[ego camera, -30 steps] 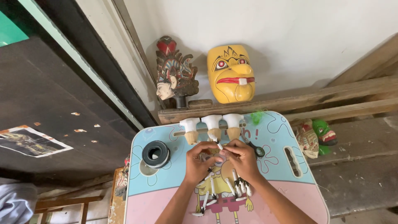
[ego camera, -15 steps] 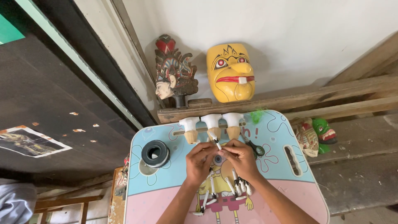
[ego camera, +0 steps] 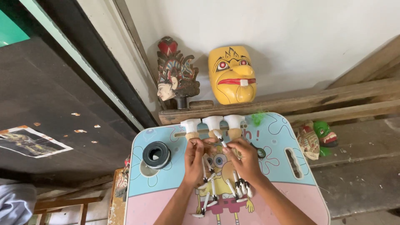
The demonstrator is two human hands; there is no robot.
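Left hand point(ego camera: 194, 160) and right hand point(ego camera: 246, 160) meet at the middle of the small cartoon-printed table point(ego camera: 166, 196), fingertips pinching a small white puppet piece point(ego camera: 218, 136). More white pieces point(ego camera: 225, 189) lie beneath the hands. A black tape roll point(ego camera: 156, 154) sits near the left edge.

You face a white plastered wall point(ego camera: 300, 37) across the upper right. A yellow carved mask point(ego camera: 232, 75) and a crowned puppet head point(ego camera: 175, 75) stand on wooden beams point(ego camera: 333, 104) at mid frame. A dark board point(ego camera: 46, 104) fills the left. Your small table point(ego camera: 287, 125), pastel blue and pink, sits at bottom centre. Soft daylight.
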